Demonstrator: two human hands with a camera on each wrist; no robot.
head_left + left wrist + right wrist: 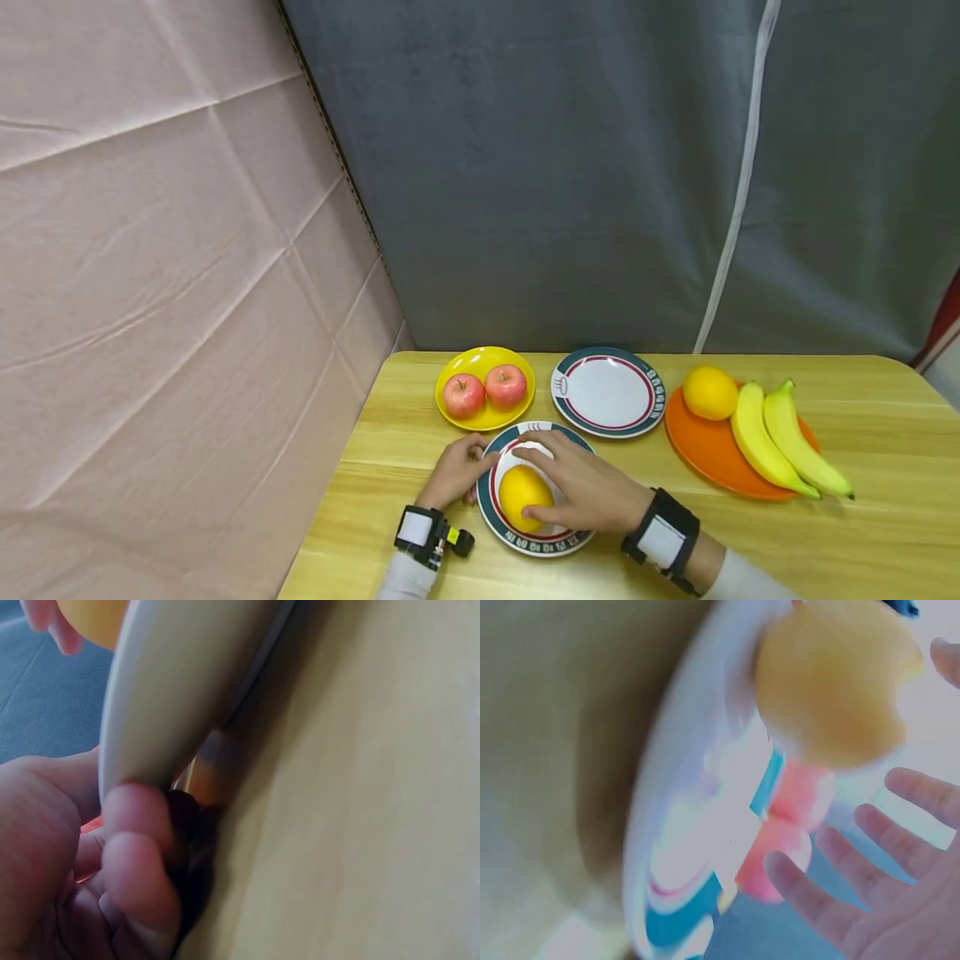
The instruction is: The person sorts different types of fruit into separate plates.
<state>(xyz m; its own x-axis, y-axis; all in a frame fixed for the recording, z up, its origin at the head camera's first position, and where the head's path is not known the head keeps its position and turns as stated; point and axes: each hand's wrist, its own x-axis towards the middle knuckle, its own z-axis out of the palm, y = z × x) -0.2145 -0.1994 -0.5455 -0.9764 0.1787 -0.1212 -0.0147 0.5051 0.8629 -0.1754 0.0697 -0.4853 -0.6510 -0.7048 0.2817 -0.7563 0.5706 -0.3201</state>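
Observation:
A white plate with a dark green patterned rim is near the front of the table, bearing an orange. My left hand pinches the plate's left rim; the left wrist view shows curled fingers at its underside, the plate edge slightly off the wood. Over the orange, my right hand has its fingers spread. In the right wrist view a gap separates the fingers from the orange.
Behind, a yellow plate holds two apples. A second white plate is beside it. To the right, an orange plate carries another orange and two bananas. A grey curtain hangs behind the table.

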